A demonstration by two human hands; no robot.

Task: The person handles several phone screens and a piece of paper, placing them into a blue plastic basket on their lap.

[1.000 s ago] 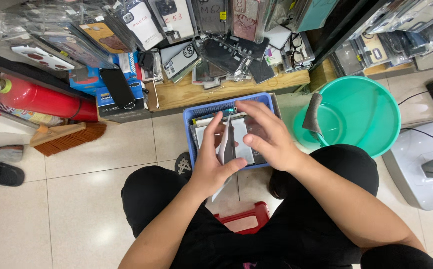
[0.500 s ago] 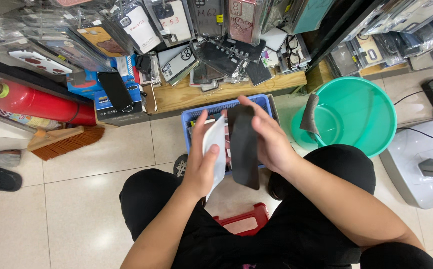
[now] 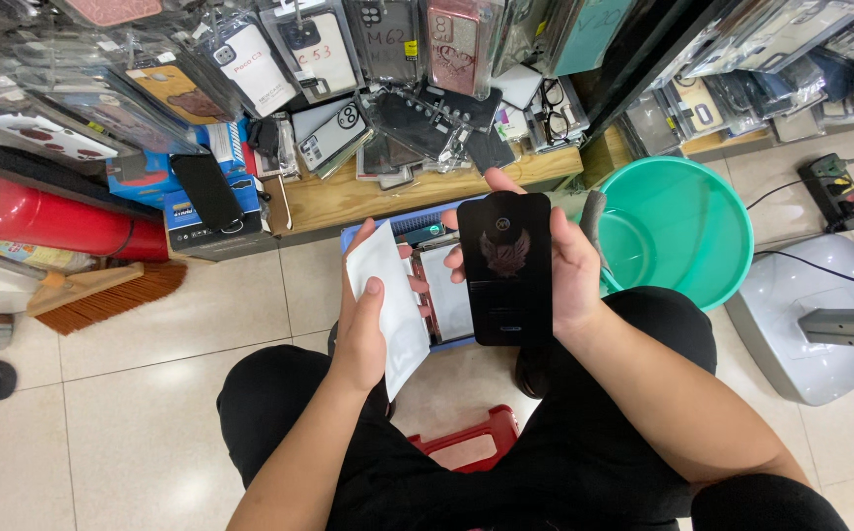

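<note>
Fingers of the right hand are being clamped on a black sleeve, a white envelope is being gripped by the left hand, both above the blue crate, sorting seemingly midway.

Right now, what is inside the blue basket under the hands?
The blue basket holds flat packets stacked on edge, pale and dark. The left hand with its white sleeve and the right hand with its black packet cover the rest.
</note>
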